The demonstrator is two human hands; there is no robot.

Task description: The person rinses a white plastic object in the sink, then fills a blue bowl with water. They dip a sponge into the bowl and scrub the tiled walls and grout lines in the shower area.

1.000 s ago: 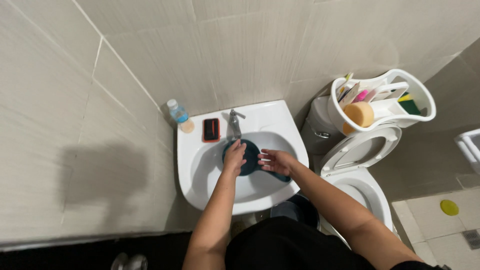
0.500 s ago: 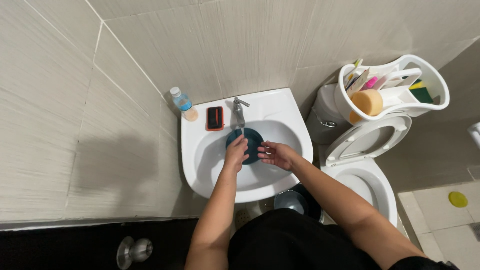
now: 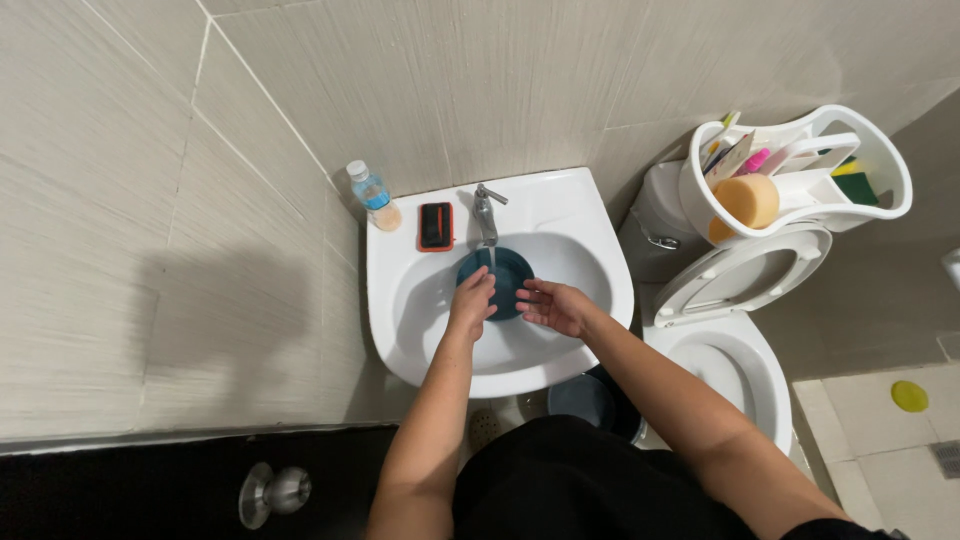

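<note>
Holding the blue bowl (image 3: 503,281) under the tap (image 3: 486,212), your left hand (image 3: 472,297) grips its rim as before. Your right hand (image 3: 553,304) stays open beside it, fingers spread; only the view shifted.

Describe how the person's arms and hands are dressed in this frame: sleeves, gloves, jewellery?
Both arms are bare along all that shows, with no sleeves in view. The left hand and right hand wear no gloves. No rings, watch or bracelets are visible. The person wears black clothing.
</note>
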